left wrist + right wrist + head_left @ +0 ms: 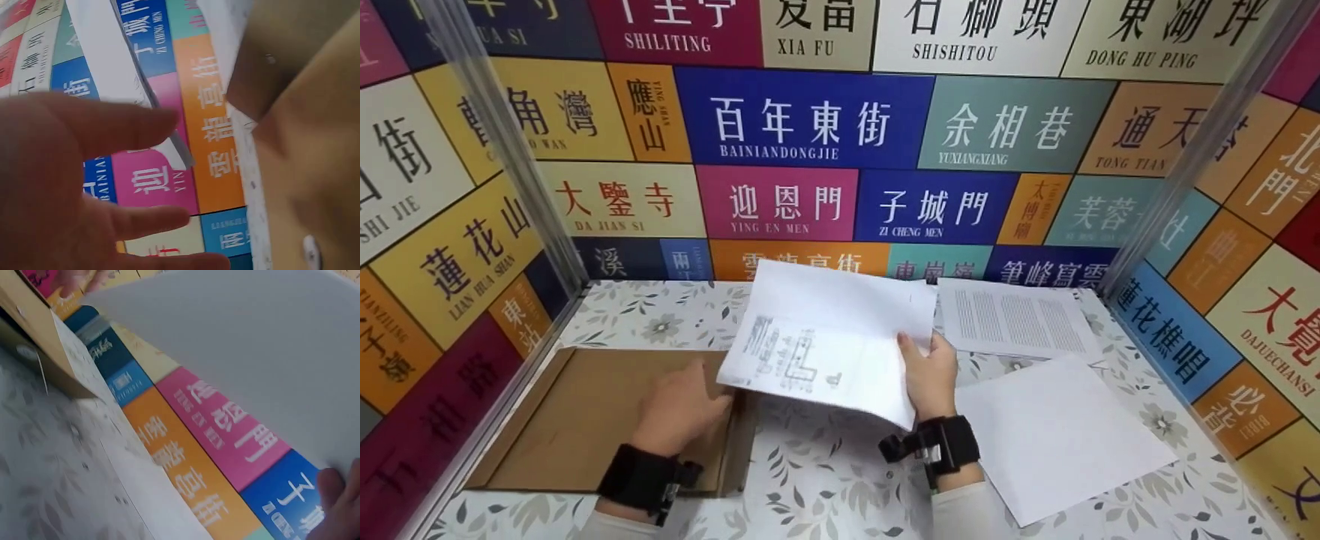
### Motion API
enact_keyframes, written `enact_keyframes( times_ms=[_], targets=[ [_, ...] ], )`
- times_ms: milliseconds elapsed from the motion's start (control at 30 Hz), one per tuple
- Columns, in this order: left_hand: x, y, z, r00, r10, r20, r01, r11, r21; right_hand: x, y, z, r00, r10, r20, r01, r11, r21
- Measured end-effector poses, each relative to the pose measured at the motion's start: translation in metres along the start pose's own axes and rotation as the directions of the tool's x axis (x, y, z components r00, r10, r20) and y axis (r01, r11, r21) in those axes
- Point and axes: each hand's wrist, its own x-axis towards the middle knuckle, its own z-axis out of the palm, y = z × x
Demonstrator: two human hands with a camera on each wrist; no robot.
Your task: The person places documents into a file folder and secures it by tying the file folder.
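Mid-transfer at frame centre: the right hand (pixel 931 375) pinches a white printed paper sheet (pixel 829 337) lifted above the floral tabletop (pixel 810 480), while the left hand (pixel 679 411) rests flat-fingered (grasping nothing) on the brown cardboard folder (pixel 562 420) at lower left, likely the sheet's destination.

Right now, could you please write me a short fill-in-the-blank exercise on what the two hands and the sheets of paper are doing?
1. The right hand holds up a printed sheet by its ____ edge.
2. The left hand rests on the brown ____.
3. Besides the held sheet, ____ sheets lie on the floral tabletop.
4. Of those, the blank sheet lies ____ to the person than the text-covered sheet.

Missing words: right; cardboard folder; two; nearer
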Motion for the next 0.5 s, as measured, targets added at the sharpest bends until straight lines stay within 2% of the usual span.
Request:
enact_keyframes(
  times_ms=[133,333,500],
  targets=[
    [0.0,0.001,0.015,0.997,0.011,0.075,-0.019,0.994,0.107,0.007,0.003,-0.017,0.995,0.038,0.095,-0.028,0.994,-0.102],
    [-0.003,0.003,0.032,0.995,0.034,0.093,-0.05,0.982,0.18,0.012,0.002,-0.032,0.976,0.016,0.215,0.023,0.983,-0.18],
    [-0.004,0.003,0.035,0.992,0.067,0.111,-0.089,0.973,0.212,0.011,0.001,-0.036,0.952,0.037,0.303,0.031,0.976,-0.217]
  ],
)
